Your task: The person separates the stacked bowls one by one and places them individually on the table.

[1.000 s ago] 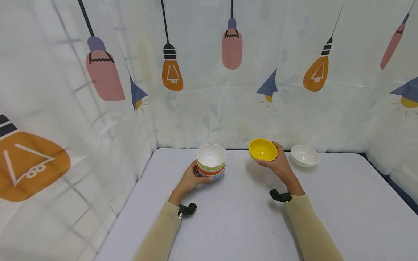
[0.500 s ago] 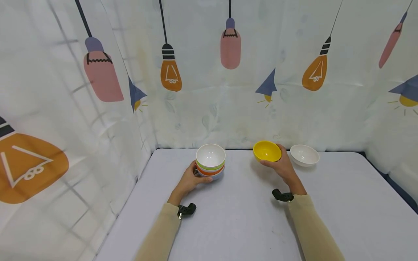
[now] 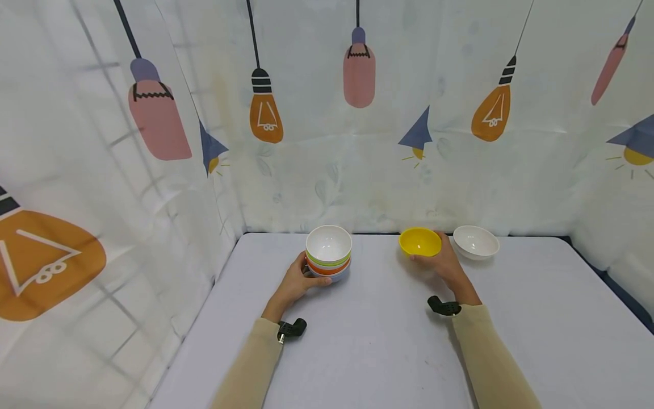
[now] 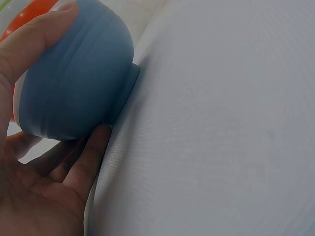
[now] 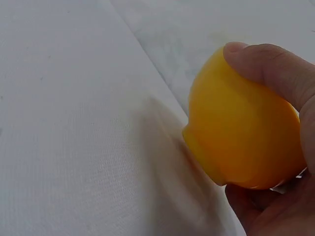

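Note:
On the left of the table, my left hand [image 3: 295,282] curls round the lower part of a stack of bowls. White shows inside the top bowl [image 3: 329,243], with green and orange bands beneath it. Lowest is a blue bowl [image 4: 81,78], my thumb lying along its side and fingers under its far side. My right hand [image 3: 448,264] grips a yellow bowl [image 3: 419,242] with its mouth upward, thumb on one side and fingers on the other. A shadow separates the yellow bowl's foot [image 5: 204,160] from the cloth, so it appears slightly above the table.
A white bowl [image 3: 477,243] stands just right of my right hand, near the back edge. White cloth covers the table [image 3: 368,341]. Behind and at the sides hangs a curtain [image 3: 317,165] printed with lamps.
My right hand has carried the yellow bowl a little to the right and down, levelling it. The left hand stays on the stack.

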{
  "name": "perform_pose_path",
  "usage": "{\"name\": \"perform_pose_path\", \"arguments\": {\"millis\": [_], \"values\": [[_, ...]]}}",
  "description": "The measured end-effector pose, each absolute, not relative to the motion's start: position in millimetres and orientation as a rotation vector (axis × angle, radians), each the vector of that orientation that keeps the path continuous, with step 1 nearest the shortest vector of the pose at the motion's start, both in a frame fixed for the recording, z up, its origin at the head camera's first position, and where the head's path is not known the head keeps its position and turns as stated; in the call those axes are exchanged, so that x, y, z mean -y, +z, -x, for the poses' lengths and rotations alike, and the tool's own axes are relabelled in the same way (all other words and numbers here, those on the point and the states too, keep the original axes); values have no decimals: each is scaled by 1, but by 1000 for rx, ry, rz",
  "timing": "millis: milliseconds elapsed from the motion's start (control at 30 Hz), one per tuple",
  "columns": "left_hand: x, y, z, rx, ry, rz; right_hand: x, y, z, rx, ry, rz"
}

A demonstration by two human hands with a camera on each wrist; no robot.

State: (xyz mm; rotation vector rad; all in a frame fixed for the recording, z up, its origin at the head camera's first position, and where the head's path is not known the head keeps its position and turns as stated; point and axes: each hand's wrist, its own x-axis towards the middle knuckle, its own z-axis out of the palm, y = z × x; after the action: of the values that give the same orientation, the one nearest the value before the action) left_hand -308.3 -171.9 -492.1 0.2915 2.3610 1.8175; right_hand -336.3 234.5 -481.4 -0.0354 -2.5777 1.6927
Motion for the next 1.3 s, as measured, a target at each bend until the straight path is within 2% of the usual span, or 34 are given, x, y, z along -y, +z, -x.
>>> {"name": "perform_pose_path", "arguments": {"millis": [267,500,1300], "values": [[169,-472,294,-2354,1830,-307,-244,-490,340,2674,1636,61],[172,-503,310,-2420,1832,-305,-256,-497,346,2694,1607,28],[172,-501,310,-2400,1850,-329,-259,-497,345,2629,1720,97]]}}
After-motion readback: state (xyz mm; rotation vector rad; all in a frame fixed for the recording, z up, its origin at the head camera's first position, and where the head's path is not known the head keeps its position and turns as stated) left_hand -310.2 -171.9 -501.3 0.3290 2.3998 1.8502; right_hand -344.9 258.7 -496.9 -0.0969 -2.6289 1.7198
